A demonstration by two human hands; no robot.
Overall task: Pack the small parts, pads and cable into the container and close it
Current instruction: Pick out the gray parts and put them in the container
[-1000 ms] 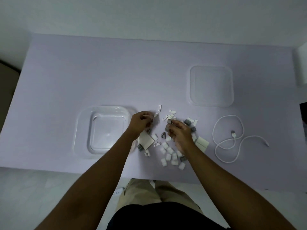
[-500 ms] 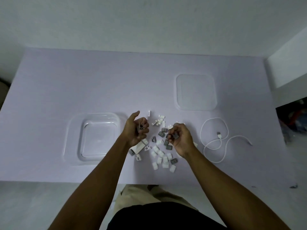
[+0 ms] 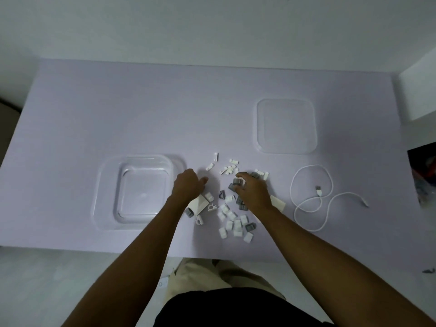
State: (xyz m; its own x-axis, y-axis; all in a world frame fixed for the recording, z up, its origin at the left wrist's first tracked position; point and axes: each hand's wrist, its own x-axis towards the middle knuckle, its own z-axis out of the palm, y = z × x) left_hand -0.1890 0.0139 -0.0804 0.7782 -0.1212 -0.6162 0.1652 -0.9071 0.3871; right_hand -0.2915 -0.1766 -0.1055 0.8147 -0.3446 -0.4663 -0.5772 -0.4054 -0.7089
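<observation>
Several small white and grey parts point(image 3: 232, 223) lie scattered on the lilac table, between my hands and below them. My left hand point(image 3: 188, 186) is closed in a fist just right of the clear open container point(image 3: 106, 192); what it holds is hidden. My right hand point(image 3: 254, 191) reaches into the pile, its fingertips pinching a grey part point(image 3: 237, 181). One white pad point(image 3: 200, 204) lies partly under my left wrist. Another pad point(image 3: 278, 202) peeks out beside my right wrist. The white cable point(image 3: 311, 197) lies looped to the right. Nothing is inside the container.
The clear lid point(image 3: 286, 126) lies flat at the back right of the table point(image 3: 118, 109). A white block point(image 3: 417, 95) stands beyond the right edge, with dark clutter point(image 3: 424, 175) below it. The table's front edge runs just under my forearms.
My left hand has closed from a loose pinch on a grey part into a fist. My right hand has spread its fingers and reached up into the pile onto another grey part.
</observation>
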